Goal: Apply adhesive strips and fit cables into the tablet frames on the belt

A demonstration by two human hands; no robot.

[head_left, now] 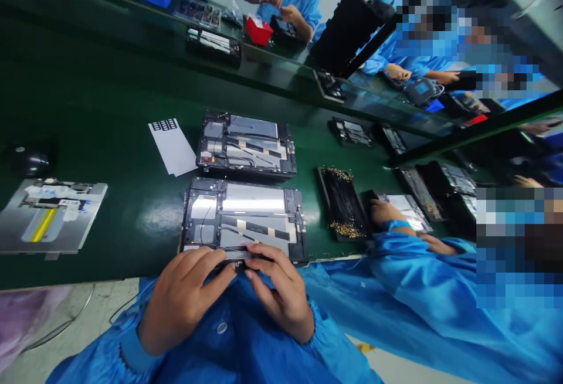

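An opened tablet casing (253, 199) lies on the green bench in front of me, with silver plates, dark strips and thin black cables inside. My left hand (187, 293) grips its near edge, thumb low and fingers curled over the top. Just beside it, my right hand (279, 290) closes on the same edge with its fingertips. A thin black cable runs along that edge between the fingertips; whether they pinch it I cannot tell. Directly behind lies a second, similar casing (257, 129), stacked on others.
White label sheets (173, 143) lie left of the rear casing. Farther left is a metal plate (92, 220) with a yellow strip. A black tray of gold-tipped cables (343, 199) stands right, near a co-worker's hand (387, 211). Behind runs a raised glass shelf (268, 58).
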